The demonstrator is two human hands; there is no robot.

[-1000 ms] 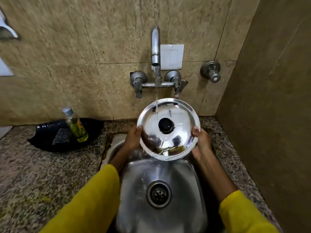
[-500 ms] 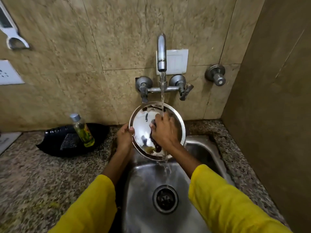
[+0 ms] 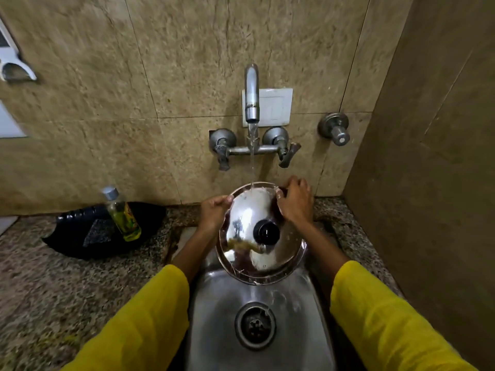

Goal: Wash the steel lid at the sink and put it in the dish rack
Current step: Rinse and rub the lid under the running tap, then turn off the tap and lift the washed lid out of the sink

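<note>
The round steel lid [image 3: 249, 218] with a black knob [image 3: 267, 232] is tilted over the steel sink [image 3: 214, 317], knob side facing me. Water from the wall tap [image 3: 252, 103] falls onto its upper rim and drips off the lower edge. My left hand [image 3: 214, 214] grips the lid's left rim. My right hand [image 3: 294, 202] holds the upper right rim, fingers curled over the edge. No dish rack is in view.
A black tray [image 3: 77, 231] with a scrub pad [image 3: 97, 232] and a bottle of green liquid [image 3: 122, 214] sits on the granite counter [image 3: 53, 290] to the left. A tiled wall closes the right side. The sink drain [image 3: 255, 325] lies below the lid.
My right hand has come off the lid's face, where it was rubbing, and now grips the upper right rim. The lid now shows its knob side, tilted lower over the sink.
</note>
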